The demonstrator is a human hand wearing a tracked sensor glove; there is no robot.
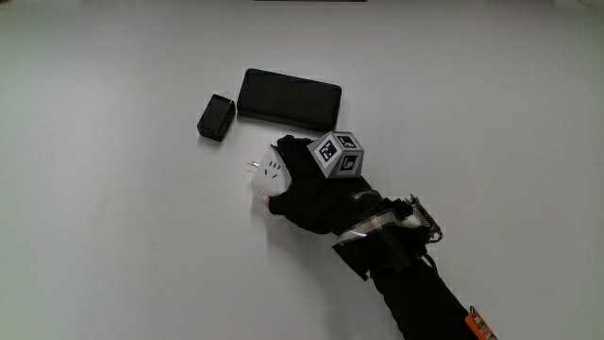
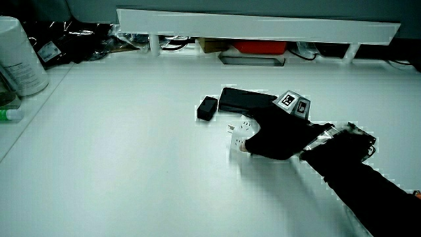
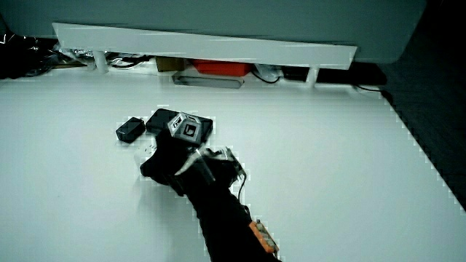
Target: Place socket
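A small white socket adapter (image 1: pixel 266 177) with metal prongs sits low on the white table (image 1: pixel 113 236), and the gloved hand (image 1: pixel 307 187) is shut on it. It also shows in a side view as the white socket (image 2: pixel 241 131) under the hand (image 2: pixel 276 135). In a side view the hand (image 3: pixel 167 164) hides almost all of it. The patterned cube (image 1: pixel 339 153) rides on the back of the hand. The hand lies nearer to the person than the flat black box (image 1: pixel 288 98).
A small black block (image 1: pixel 216 116) lies beside the flat black box (image 2: pixel 247 100). The low white partition (image 2: pixel 256 26) runs along the table's edge farthest from the person, with clutter under it. A white container (image 2: pixel 20 56) stands off the table's corner.
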